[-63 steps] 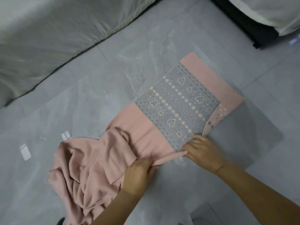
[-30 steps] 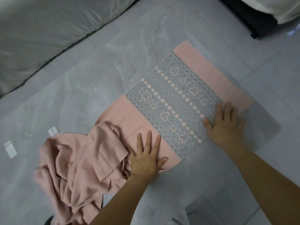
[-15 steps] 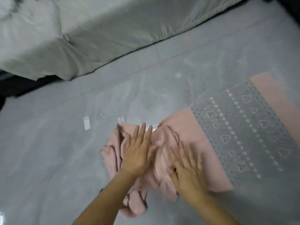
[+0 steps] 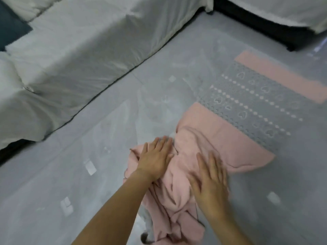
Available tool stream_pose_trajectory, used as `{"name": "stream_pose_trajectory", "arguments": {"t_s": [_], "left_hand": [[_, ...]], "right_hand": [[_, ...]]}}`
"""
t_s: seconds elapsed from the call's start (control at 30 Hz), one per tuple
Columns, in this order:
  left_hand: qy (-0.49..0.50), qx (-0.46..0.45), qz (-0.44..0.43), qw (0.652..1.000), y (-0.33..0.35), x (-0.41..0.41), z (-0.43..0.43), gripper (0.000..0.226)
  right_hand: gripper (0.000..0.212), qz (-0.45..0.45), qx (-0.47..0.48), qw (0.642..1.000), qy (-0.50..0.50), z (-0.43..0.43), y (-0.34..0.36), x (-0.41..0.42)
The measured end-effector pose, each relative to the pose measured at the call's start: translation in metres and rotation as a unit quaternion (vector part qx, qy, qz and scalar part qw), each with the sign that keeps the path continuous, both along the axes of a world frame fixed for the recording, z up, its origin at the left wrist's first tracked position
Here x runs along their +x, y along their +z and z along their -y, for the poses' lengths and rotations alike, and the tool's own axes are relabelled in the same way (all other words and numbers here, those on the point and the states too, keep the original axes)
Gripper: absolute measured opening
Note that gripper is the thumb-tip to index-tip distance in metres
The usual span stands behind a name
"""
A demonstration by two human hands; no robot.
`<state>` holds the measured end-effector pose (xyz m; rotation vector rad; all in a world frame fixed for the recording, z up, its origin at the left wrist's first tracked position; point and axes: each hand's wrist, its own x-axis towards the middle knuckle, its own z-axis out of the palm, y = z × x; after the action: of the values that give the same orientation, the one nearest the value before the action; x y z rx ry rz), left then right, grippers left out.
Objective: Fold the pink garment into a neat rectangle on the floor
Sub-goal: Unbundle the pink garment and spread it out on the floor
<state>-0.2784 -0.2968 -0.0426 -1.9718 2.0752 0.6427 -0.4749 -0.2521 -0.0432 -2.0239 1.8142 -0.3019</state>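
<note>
The pink garment (image 4: 221,138) lies on the grey floor, running from the lower middle to the upper right. Its far part is flat, with a grey band of heart patterns (image 4: 251,103) and a pink hem. Its near part is a crumpled heap. My left hand (image 4: 155,160) rests flat on the heap's left edge, fingers spread. Flat on the heap to the right is my right hand (image 4: 210,183), slightly blurred. Neither hand grips the cloth.
A white covered sofa or bed (image 4: 79,59) fills the upper left, its edge running diagonally. Another white-covered piece on a dark base (image 4: 265,16) stands at the top right. Small white tape marks (image 4: 91,167) dot the floor to the left.
Both hands left the flat patterned part and came down onto the crumpled heap. The view swung left, so the patterned part now lies at the right.
</note>
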Motion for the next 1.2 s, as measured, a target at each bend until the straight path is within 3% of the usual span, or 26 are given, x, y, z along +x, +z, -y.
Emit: {"name": "stream_pose_trajectory", "arguments": {"t_s": [0.17, 0.3, 0.4, 0.57, 0.7, 0.8, 0.9, 0.97, 1.03, 1.13, 1.2], "left_hand": [[-0.015, -0.031, -0.045, 0.998, -0.009, -0.016, 0.005, 0.078], [0.013, -0.042, -0.002, 0.999, -0.01, -0.022, -0.003, 0.073], [0.024, -0.075, 0.02, 0.997, -0.011, -0.016, -0.014, 0.061], [0.095, -0.145, -0.075, 0.982, 0.011, -0.008, -0.033, 0.037], [0.223, -0.163, -0.135, 0.952, 0.042, -0.011, -0.043, 0.024], [0.31, -0.166, -0.251, 0.902, 0.056, -0.011, -0.046, 0.019], [0.347, -0.171, -0.357, 0.85, 0.062, -0.008, -0.051, 0.038], [0.335, -0.196, -0.389, 0.835, 0.067, -0.005, -0.058, 0.05], [0.32, -0.211, -0.415, 0.825, 0.073, 0.002, -0.064, 0.058], [0.308, -0.225, -0.416, 0.825, 0.082, 0.017, -0.072, 0.065], [0.314, -0.24, -0.386, 0.833, 0.086, 0.03, -0.078, 0.07]], "right_hand": [[0.066, 0.011, -0.014, 0.997, -0.075, -0.01, -0.013, -0.001], [0.047, -0.005, -0.063, 0.995, -0.074, 0.002, -0.014, -0.001], [0.039, -0.004, -0.094, 0.994, -0.061, 0.001, -0.015, -0.009], [0.037, 0.025, -0.125, 0.991, -0.033, -0.001, -0.006, -0.016], [0.035, 0.012, -0.174, 0.985, 0.021, -0.005, 0.001, -0.035], [0.034, -0.002, -0.184, 0.982, 0.046, -0.013, 0.001, -0.044], [0.036, 0.025, -0.198, 0.979, 0.026, -0.005, 0.014, -0.028], [0.034, 0.101, -0.212, 0.971, 0.049, 0.018, 0.032, -0.002], [0.037, 0.171, -0.154, 0.965, 0.126, 0.046, 0.049, 0.03], [0.05, 0.238, 0.127, 0.927, 0.262, 0.071, 0.065, 0.069], [0.042, 0.199, 0.241, 0.895, 0.319, 0.075, 0.065, 0.084]]}}
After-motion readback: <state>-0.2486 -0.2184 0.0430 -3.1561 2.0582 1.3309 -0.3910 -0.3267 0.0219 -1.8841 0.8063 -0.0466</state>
